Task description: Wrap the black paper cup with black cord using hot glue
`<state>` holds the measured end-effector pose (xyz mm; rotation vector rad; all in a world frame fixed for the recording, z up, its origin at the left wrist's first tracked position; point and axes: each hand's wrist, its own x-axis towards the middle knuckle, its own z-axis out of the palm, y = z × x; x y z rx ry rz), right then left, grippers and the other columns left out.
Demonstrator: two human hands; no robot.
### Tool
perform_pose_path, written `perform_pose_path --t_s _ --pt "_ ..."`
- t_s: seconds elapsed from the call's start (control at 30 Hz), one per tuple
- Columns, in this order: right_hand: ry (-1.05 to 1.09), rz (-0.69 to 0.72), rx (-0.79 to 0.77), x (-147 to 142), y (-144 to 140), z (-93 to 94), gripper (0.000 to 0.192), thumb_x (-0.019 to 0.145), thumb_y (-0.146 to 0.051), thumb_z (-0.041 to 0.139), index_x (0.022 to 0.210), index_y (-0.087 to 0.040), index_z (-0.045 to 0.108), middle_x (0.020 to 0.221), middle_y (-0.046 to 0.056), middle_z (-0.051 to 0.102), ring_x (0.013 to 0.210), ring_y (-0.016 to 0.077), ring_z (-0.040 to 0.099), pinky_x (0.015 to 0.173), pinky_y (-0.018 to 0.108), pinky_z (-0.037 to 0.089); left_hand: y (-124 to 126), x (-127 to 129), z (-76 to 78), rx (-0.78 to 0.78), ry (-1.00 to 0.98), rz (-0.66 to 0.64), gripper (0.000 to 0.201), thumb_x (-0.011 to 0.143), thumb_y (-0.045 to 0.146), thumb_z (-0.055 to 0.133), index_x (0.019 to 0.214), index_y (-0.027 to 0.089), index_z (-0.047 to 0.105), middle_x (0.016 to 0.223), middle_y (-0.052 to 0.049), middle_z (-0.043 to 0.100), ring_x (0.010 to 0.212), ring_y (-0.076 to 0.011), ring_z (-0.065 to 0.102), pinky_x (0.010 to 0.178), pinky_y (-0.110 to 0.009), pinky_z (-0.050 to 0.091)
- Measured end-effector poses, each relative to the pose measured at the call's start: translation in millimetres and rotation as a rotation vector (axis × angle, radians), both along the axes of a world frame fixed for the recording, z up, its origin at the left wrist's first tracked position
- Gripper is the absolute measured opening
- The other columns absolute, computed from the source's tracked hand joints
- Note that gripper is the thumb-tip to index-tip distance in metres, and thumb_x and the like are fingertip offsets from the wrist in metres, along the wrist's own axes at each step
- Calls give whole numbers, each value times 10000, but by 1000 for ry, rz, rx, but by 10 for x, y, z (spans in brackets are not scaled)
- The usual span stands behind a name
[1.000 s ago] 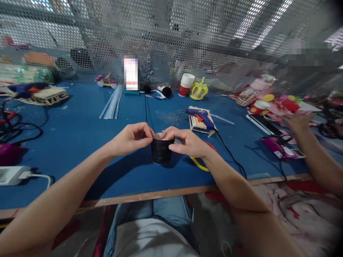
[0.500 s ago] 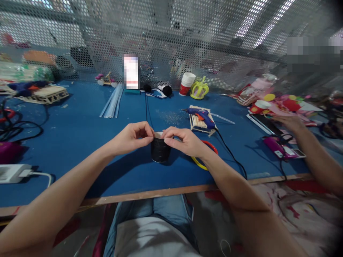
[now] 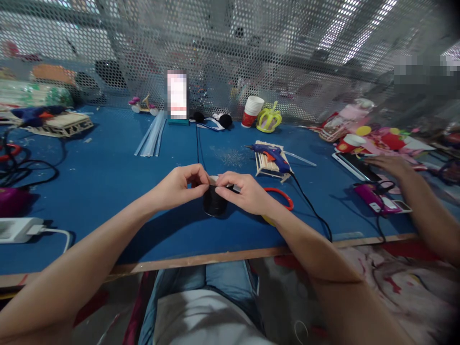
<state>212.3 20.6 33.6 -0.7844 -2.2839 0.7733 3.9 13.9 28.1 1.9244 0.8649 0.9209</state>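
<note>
A small black cup [image 3: 214, 205] with a pale inside stands on the blue tabletop right in front of me. At the left of its rim, my left hand [image 3: 187, 184] is closed in a pinch of thumb and forefinger. My right hand [image 3: 244, 190] grips the rim from the other side, with its thumb on the black outside and its fingertips over the top edge. The fingers hide part of the rim, and any thin strip between them is too small to make out.
Behind my right hand, a blue glue gun [image 3: 271, 155] lies on a stick rack [image 3: 266, 167], its cord running forward. Clear glue sticks [image 3: 151, 136], paper cups [image 3: 252, 111] and a yellow basket [image 3: 269, 120] stand farther back. Another person's hand [image 3: 391, 165] rests at right near a phone [image 3: 355, 166].
My right thumb has slid a little left along the cup's rim, closer to my left fingertips. The cup stays in nearly the same place.
</note>
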Motion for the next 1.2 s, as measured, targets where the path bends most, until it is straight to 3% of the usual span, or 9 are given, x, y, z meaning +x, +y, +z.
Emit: perform_pose_path --t_s 0.2,0.33,0.43,0.53,0.63,0.7,0.8,1.0,1.2 --pt "136 -101 -47 6 -20 8 246 851 -410 516 947 -193 584 929 46 635 880 147 585 813 305 448 -19 1 29 11 21 12 91 775 215 561 735 148 515 807 -35 603 723 -122 556 673 -260 469" --pt "301 -305 -13 20 6 4 220 882 -366 480 778 -195 573 765 14 625 801 136 592 774 294 456 -15 -27 53 58 64 33 63 784 198 543 750 147 530 821 -34 604 732 -122 550 685 -256 457" --pt "381 -368 5 49 53 9 347 897 -380 443 608 -200 513 589 -4 556 738 140 591 764 304 460 -4 -67 80 108 116 52 41 779 183 542 759 147 541 837 -39 612 731 -123 545 675 -251 446" --pt "374 -376 -11 80 94 12 397 904 -406 415 578 -199 505 582 3 560 725 140 590 765 310 461 6 -110 115 126 145 66 51 778 192 543 752 148 540 827 -38 614 712 -120 541 653 -242 441" --pt "289 -360 -42 89 104 6 231 862 -395 508 785 -189 577 750 17 632 761 137 588 735 295 459 16 -141 137 120 154 80 64 785 204 540 757 146 539 818 -40 613 726 -127 553 662 -248 449" --pt "245 -343 -35 74 87 3 217 867 -384 503 811 -189 578 737 12 621 711 127 575 708 288 454 26 -150 132 115 159 81 67 786 206 541 755 147 540 808 -39 613 732 -132 559 672 -255 455" --pt "233 -340 63 25 40 10 312 912 -359 410 682 -195 542 689 15 573 706 127 560 731 295 443 39 -145 104 104 172 70 59 784 201 540 758 148 545 791 -32 612 714 -126 556 667 -252 456" --pt "171 -276 183 -63 -7 25 99 881 -280 482 833 -205 524 897 44 590 909 155 539 845 326 415 21 -100 88 110 182 63 51 774 186 535 741 147 532 763 -21 599 681 -112 533 647 -236 444" --pt "193 -328 165 -67 -3 47 279 933 -298 349 707 -202 480 784 38 547 815 143 533 770 303 418 6 -68 99 110 176 72 52 781 188 528 747 150 525 771 -21 600 675 -110 532 638 -233 442"
